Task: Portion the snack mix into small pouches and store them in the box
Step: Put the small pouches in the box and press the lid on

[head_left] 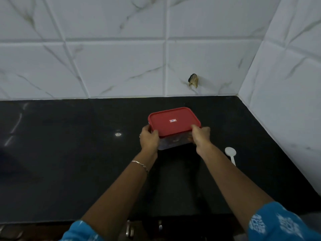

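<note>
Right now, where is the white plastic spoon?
In the head view the white plastic spoon lies on the black countertop, just right of the right hand gripping the red-lidded box.

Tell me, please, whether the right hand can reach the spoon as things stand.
Probably yes: the spoon lies beside the right hand with nothing between, though that hand grips the box and must let go first.

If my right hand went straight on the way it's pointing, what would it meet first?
Your right hand grips the red-lidded box, so that is directly in its line. Past the box, only black countertop shows before the tiled back wall, though depth is hard to judge.
</note>
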Demonstrator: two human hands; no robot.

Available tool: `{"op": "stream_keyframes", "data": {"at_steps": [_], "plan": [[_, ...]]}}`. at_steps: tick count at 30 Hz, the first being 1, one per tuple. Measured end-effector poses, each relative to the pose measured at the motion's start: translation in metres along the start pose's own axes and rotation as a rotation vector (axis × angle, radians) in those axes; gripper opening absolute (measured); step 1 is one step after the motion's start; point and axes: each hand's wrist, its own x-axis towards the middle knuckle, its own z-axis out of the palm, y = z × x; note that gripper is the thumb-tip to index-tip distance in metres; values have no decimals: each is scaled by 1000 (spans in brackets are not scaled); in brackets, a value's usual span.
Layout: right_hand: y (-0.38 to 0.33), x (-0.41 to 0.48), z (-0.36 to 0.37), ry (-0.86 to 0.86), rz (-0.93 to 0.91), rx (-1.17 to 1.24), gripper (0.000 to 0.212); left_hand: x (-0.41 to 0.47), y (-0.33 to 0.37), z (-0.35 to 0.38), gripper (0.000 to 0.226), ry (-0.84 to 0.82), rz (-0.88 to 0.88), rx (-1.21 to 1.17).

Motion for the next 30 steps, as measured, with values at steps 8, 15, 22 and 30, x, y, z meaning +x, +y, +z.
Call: {"op": "stream_keyframes", "data": {"at_steps": [8,15,22,30], "plan": [[-15,28,32,-12,-29,-27,45,86,8,-6,40,-64,75,70],[-24,38,14,-47,23,113,24,83,17,-7,39,-85,44,-2],[-26,42,12,-66,48,119,28,88,19,-7,40,-88,36,9],[-32,36,-6,-189,17,-52,27,86,16,-9,47,-108,72,51]]}}
